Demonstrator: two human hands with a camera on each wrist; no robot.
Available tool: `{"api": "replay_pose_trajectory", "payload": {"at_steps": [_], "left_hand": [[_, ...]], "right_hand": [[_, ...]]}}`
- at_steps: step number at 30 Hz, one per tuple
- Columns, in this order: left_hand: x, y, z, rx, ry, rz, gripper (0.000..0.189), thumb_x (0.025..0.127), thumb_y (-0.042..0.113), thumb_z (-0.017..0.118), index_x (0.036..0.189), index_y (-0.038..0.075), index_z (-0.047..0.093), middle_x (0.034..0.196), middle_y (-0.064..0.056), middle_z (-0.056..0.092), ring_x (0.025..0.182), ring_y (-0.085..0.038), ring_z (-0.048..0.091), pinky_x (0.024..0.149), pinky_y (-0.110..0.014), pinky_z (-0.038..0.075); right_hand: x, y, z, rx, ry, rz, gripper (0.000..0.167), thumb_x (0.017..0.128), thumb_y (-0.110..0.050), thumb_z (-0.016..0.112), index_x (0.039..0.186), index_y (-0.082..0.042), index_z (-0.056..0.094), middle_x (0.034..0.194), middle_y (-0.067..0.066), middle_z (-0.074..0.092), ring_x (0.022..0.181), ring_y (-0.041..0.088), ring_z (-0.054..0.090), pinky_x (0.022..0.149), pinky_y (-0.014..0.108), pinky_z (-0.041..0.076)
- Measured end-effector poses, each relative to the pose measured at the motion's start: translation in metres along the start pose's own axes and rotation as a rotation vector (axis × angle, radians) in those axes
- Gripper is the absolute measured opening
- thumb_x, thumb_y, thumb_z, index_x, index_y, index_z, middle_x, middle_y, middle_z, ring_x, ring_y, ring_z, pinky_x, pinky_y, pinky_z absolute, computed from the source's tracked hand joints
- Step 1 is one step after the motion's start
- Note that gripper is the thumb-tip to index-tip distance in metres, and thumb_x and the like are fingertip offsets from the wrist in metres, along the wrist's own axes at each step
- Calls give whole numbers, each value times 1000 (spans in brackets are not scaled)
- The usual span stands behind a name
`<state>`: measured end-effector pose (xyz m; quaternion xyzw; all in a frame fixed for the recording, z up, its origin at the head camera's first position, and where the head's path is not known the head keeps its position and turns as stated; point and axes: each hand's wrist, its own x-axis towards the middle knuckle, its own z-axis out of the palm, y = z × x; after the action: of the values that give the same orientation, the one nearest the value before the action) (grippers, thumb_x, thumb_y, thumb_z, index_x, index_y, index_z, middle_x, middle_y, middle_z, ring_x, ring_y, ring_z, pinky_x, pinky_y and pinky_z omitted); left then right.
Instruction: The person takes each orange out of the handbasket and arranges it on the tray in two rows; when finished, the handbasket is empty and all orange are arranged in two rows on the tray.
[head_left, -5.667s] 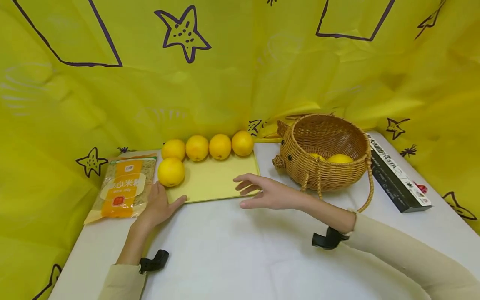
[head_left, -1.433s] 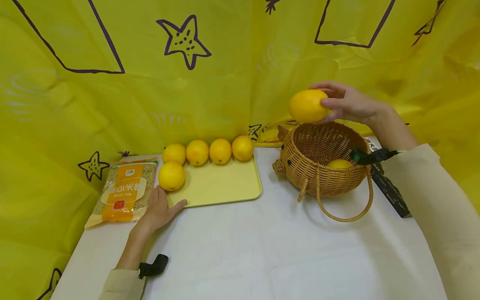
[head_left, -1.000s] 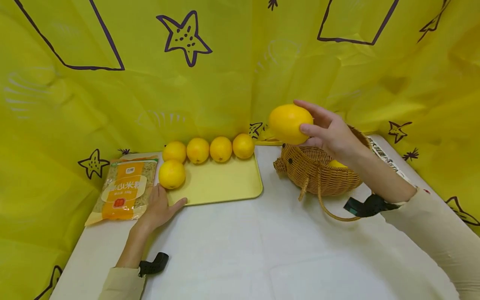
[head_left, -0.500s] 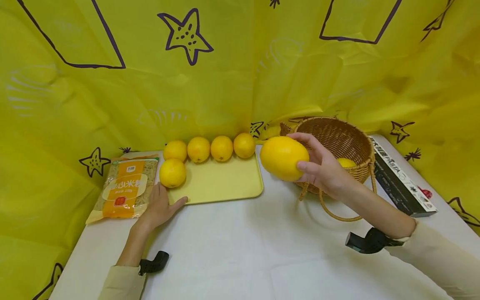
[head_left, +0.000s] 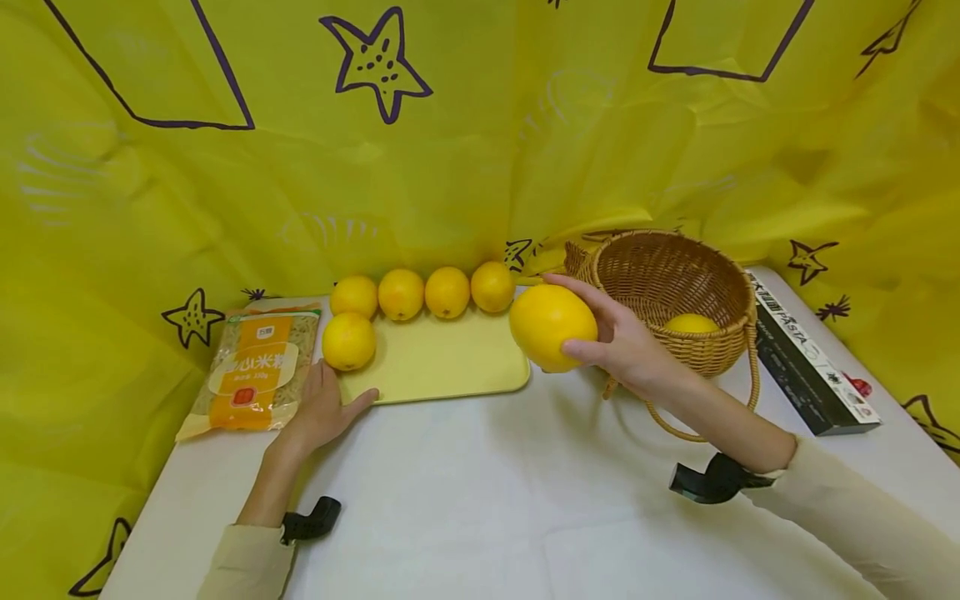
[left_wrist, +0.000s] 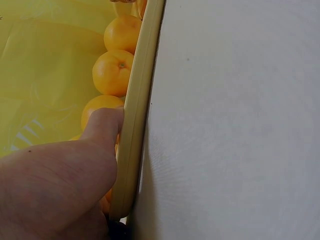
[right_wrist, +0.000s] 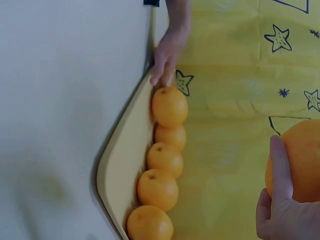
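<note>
My right hand (head_left: 626, 342) grips an orange (head_left: 552, 327) by its right side, thumb in front. The fruit is raised over the right end of a pale yellow tray (head_left: 442, 367). Several oranges (head_left: 447, 292) line the tray's back edge, and another orange (head_left: 348, 341) sits in front of the leftmost one. At the tray's front left corner rests my left hand (head_left: 321, 412), its thumb stretched along the front rim. In the left wrist view that thumb (left_wrist: 102, 125) lies over the tray's rim (left_wrist: 137, 105). One more orange (head_left: 692, 322) lies inside a wicker basket (head_left: 675, 275).
A bag of rice noodles (head_left: 258, 371) lies left of the tray, close to the left hand. Right of the basket is a black-and-white pasta box (head_left: 813, 358). The basket's handle (head_left: 752, 375) hangs down in front. Yellow patterned cloth (head_left: 450, 167) rises behind the white table (head_left: 480, 500).
My right hand has taken an orange out of the basket and carried it left and down to the tray's right end. My left hand has stayed at the tray corner.
</note>
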<state>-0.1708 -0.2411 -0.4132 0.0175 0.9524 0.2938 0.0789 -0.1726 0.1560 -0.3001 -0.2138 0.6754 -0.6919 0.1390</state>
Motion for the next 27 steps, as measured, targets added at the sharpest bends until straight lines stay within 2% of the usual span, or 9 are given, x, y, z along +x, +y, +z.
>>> {"api": "replay_pose_trajectory", "payload": {"at_steps": [6, 12, 17, 22, 27], "left_hand": [[-1, 0, 0, 0, 6, 1, 98, 93, 42, 60, 144, -20, 2, 140, -35, 16, 129, -46, 19, 112, -60, 17], [0, -1, 1, 8, 13, 8, 97, 93, 43, 59, 144, -20, 4, 140, -35, 17, 129, -45, 19, 112, -59, 18], [0, -1, 0, 9, -2, 3, 100, 94, 45, 58, 145, -19, 1, 146, -36, 12, 134, -46, 15, 115, -60, 15], [-1, 0, 0, -1, -20, -9, 103, 94, 47, 57, 146, -19, -4, 151, -38, 3, 140, -48, 8, 117, -61, 10], [2, -2, 2, 6, 0, -3, 100, 93, 45, 59, 145, -18, 1, 143, -35, 14, 133, -46, 16, 114, -59, 17]], "right_hand": [[10, 8, 9, -94, 15, -12, 71, 84, -2, 67, 147, -10, 36, 142, -1, 41, 110, 16, 56, 86, 27, 54], [26, 14, 23, -124, 38, -5, 76, 81, -2, 73, 146, -12, 35, 144, 7, 39, 111, 25, 56, 84, 31, 55], [40, 18, 39, -266, 46, -26, 77, 78, -11, 80, 143, -19, 40, 147, 5, 38, 120, 29, 51, 87, 37, 55], [56, 18, 60, -348, 54, -11, 77, 76, -25, 83, 141, -34, 43, 147, -4, 39, 123, 24, 47, 91, 42, 53], [83, 22, 79, -379, 37, -54, 75, 76, -27, 82, 141, -35, 46, 144, -2, 40, 119, 22, 48, 93, 43, 50]]}}
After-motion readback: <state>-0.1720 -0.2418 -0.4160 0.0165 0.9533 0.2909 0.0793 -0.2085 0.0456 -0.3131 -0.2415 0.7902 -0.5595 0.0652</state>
